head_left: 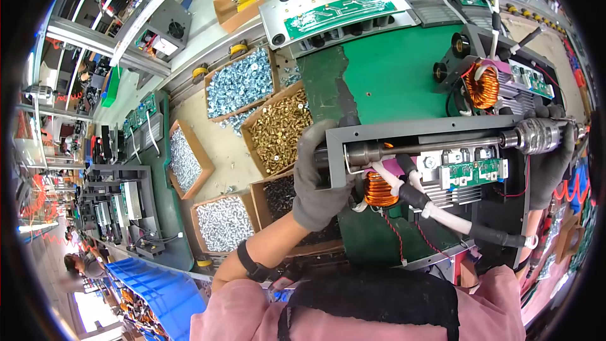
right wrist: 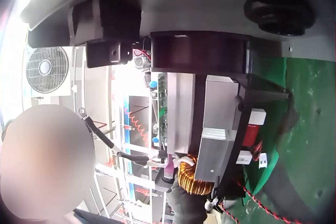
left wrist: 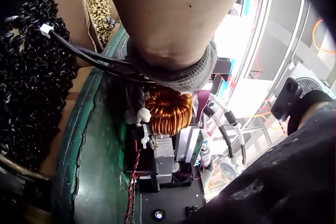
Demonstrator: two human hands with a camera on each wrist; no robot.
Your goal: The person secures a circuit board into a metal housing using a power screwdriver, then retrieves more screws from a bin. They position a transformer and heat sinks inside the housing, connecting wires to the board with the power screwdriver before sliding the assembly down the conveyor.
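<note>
In the head view a dark metal chassis (head_left: 416, 129) stands over the green mat. My gloved left hand (head_left: 320, 186) grips its left end, fingers curled around the end wall. My gloved right hand (head_left: 550, 167) is wrapped around the silver body of a power driver (head_left: 536, 136). The driver's long shaft (head_left: 442, 149) runs inside the frame to a dark cylinder at the left end wall; its tip is hidden. Below the shaft are a copper coil (head_left: 381, 189) and a green circuit board (head_left: 475, 174). The left wrist view shows the glove cuff (left wrist: 181, 74) above the coil (left wrist: 169, 112).
A second chassis with a coil (head_left: 481, 86) lies behind. Boxes of blue-silver screws (head_left: 241, 83), brass screws (head_left: 281, 127) and black screws (head_left: 284, 197) stand left of the mat (head_left: 404, 76). A white cable (head_left: 448, 220) hangs across the chassis front.
</note>
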